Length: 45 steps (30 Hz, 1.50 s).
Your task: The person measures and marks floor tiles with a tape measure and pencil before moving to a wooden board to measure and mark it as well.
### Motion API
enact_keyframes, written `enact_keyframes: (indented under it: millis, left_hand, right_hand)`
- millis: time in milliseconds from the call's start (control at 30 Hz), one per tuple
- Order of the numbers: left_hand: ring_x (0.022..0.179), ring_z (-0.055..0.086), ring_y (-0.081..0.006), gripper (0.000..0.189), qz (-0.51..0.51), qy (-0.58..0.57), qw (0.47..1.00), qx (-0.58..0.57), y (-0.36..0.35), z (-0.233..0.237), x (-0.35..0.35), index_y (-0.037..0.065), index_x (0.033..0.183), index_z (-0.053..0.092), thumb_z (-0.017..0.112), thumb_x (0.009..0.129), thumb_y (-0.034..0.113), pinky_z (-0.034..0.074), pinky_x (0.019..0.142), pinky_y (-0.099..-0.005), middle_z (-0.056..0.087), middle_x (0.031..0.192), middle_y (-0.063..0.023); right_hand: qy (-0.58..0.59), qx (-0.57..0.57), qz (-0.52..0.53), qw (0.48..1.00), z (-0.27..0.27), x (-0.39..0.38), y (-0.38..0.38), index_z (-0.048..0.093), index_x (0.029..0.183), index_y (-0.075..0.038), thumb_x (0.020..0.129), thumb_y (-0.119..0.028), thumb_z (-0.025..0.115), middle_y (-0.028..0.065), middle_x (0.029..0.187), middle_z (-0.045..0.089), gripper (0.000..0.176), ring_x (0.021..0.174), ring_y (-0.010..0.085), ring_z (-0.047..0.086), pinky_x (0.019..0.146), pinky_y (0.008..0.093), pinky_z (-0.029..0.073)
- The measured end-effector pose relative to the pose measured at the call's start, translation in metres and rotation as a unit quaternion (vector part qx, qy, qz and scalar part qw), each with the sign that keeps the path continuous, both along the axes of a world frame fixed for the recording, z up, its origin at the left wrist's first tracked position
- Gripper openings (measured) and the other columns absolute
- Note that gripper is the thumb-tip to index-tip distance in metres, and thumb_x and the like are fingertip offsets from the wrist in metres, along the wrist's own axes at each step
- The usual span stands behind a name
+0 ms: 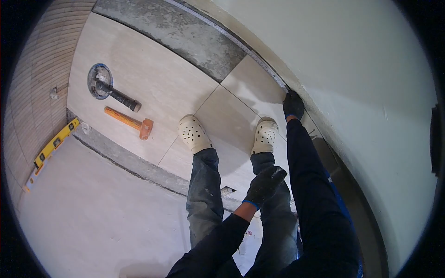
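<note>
My right hand (293, 105), in a dark glove, is closed at the near end of a tape measure (232, 39). Its long pale blade runs along the foot of the wall, over bare concrete and a floor tile. The glove hides the part of the tape it grips. Lower down, my left hand (265, 187), also gloved, rests against my right leg near the knee. Its fingers point up and to the right, and nothing shows in it.
A rubber mallet or hammer (121, 98) lies with its head by a round suction cup (98, 76). Nearby is a wooden-handled mallet (132, 123). A yellow spirit level (55, 141) leans by the left wall. Bare concrete (181, 34) borders the tiles (139, 60). The white wall (361, 69) rises right.
</note>
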<state>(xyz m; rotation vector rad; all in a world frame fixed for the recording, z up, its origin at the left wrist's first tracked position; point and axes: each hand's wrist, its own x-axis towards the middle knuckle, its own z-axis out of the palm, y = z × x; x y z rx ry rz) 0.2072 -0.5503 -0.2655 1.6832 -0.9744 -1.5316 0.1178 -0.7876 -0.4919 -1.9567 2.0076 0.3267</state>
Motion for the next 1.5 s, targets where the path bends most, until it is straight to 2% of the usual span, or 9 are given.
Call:
enact_keyframes:
  millis: [633,700,867,1000,1200,1267,1367,1433,1500]
  left_hand:
    - [0.107,0.058,-0.0331,0.029,0.075,0.037,0.996,0.021,-0.021,0.014,0.027,0.009,0.108,0.064,0.049,0.096,0.03,0.045,0.094,-0.0433,0.065,0.11,-0.0136]
    - [0.104,0.059,-0.0338,0.028,0.055,0.133,0.98,0.134,-0.037,0.026,0.047,0.007,0.106,0.063,0.05,0.096,0.029,0.045,0.092,-0.0433,0.064,0.109,-0.0143]
    - [0.104,0.059,-0.0343,0.029,0.112,0.083,0.99,0.028,-0.026,0.018,0.031,0.004,0.104,0.063,0.047,0.097,0.027,0.047,0.088,-0.041,0.064,0.11,-0.0166]
    - [0.095,0.064,-0.0345,0.03,0.159,0.121,0.978,0.066,-0.024,0.001,0.013,0.005,0.105,0.064,0.052,0.095,0.03,0.05,0.081,-0.0409,0.067,0.1,-0.0164]
    - [0.09,0.065,-0.0347,0.027,0.188,0.09,0.976,0.069,-0.024,-0.007,0.011,0.004,0.102,0.065,0.055,0.092,0.026,0.051,0.08,-0.0424,0.068,0.098,-0.0164]
    - [0.095,0.063,-0.0335,0.024,0.127,-0.01,0.991,-0.048,-0.028,0.004,0.034,0.002,0.103,0.064,0.055,0.089,0.019,0.05,0.083,-0.0415,0.066,0.102,-0.0178]
    - [0.11,0.059,-0.033,0.028,-0.008,0.086,0.994,0.065,-0.04,0.016,0.062,0.002,0.119,0.059,0.048,0.095,0.012,0.045,0.098,-0.0392,0.062,0.118,-0.0189]
    - [0.102,0.061,-0.0323,0.023,0.063,0.078,0.994,0.051,-0.039,0.013,0.054,0.002,0.109,0.061,0.051,0.092,0.013,0.048,0.092,-0.0394,0.063,0.108,-0.0182]
    - [0.095,0.063,-0.0315,0.019,0.126,0.081,0.988,0.037,-0.03,-0.003,0.03,0.003,0.1,0.063,0.053,0.088,0.014,0.05,0.085,-0.0397,0.065,0.099,-0.0175]
  right_hand:
    - [0.034,-0.004,0.032,0.999,-0.008,-0.001,-0.002,0.067,0.108,-0.012,0.088,-0.032,0.048,0.0192,0.102,0.067,0.034,0.096,0.0393,0.063,0.084,0.0506,0.049]
    - [0.045,0.01,0.017,0.999,-0.009,-0.001,-0.001,0.067,0.109,-0.012,0.088,-0.031,0.048,0.0194,0.102,0.067,0.033,0.095,0.0395,0.063,0.084,0.0505,0.049]
    - [0.023,-0.035,0.161,0.986,-0.039,-0.032,-0.001,0.063,0.123,-0.014,0.089,-0.024,0.049,0.0157,0.106,0.067,0.038,0.095,0.0352,0.064,0.084,0.0451,0.051]
    - [0.096,-0.048,0.259,0.96,-0.076,-0.063,-0.004,0.066,0.101,-0.008,0.087,-0.023,0.052,0.0159,0.104,0.066,0.025,0.1,0.0321,0.063,0.083,0.0432,0.052]
    - [0.138,0.048,0.258,0.955,-0.03,-0.031,-0.006,0.066,0.111,-0.006,0.089,-0.022,0.052,0.015,0.107,0.068,0.031,0.101,0.0322,0.063,0.09,0.0407,0.05]
    - [0.074,-0.031,0.237,0.968,-0.058,-0.058,-0.007,0.066,0.101,-0.007,0.082,-0.021,0.059,0.0129,0.111,0.066,0.025,0.103,0.0287,0.063,0.086,0.0381,0.052]
    - [-0.004,0.013,0.052,0.999,-0.058,-0.048,-0.008,0.066,0.106,-0.008,0.081,-0.024,0.06,0.0141,0.113,0.066,0.031,0.103,0.029,0.063,0.088,0.0384,0.051]
    - [-0.051,0.045,-0.062,0.996,-0.06,-0.051,-0.01,0.066,0.107,-0.008,0.081,-0.026,0.061,0.0145,0.112,0.066,0.032,0.103,0.0292,0.063,0.089,0.0383,0.05]
    - [0.174,0.045,0.318,0.931,-0.035,-0.037,-0.011,0.066,0.109,-0.008,0.085,-0.03,0.059,0.0147,0.11,0.066,0.033,0.102,0.029,0.064,0.088,0.0385,0.051]
